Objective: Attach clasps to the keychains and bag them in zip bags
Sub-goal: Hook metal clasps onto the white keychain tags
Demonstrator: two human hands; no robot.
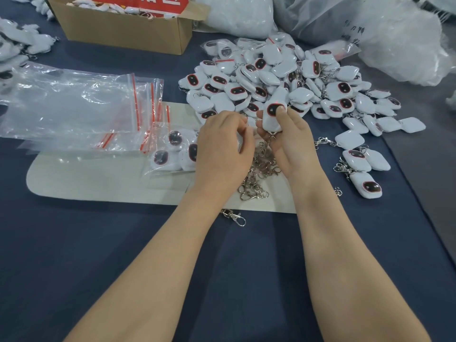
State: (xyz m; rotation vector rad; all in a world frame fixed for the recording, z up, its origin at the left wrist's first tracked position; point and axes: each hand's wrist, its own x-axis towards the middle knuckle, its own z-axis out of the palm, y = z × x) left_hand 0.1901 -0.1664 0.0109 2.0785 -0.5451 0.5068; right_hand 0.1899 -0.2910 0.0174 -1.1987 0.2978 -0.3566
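Right hand (pixel 290 146) grips 1 white rounded-square plastic keychain with a dark, red-rimmed oval face (pixel 272 114). The thumb presses on the face and the fingers curl behind it. It is held upright above the mat, with a short chain hanging from its lower end.

Left hand (pixel 222 149) is just beside it, fingers curled in toward the keychain. Whatever they pinch is hidden, so I cannot tell.

Under both hands, a heap of silver metal swivel clasps (pixel 261 169) lies on the pale beige mat (pixel 98 178). 1 stray clasp (pixel 234 216) lies just off the mat's near edge, on the dark blue tabletop (pixel 234 280).

A large pile of matching keychains (pixel 283 77) lies beyond the hands. To the left is a stack of clear zip bags with red seal strips (pixel 74 107). 1 filled zip bag (pixel 172 150) holding several keychains lies on the mat beside the left hand. A brown cardboard box (pixel 123 30) stands at the far edge.
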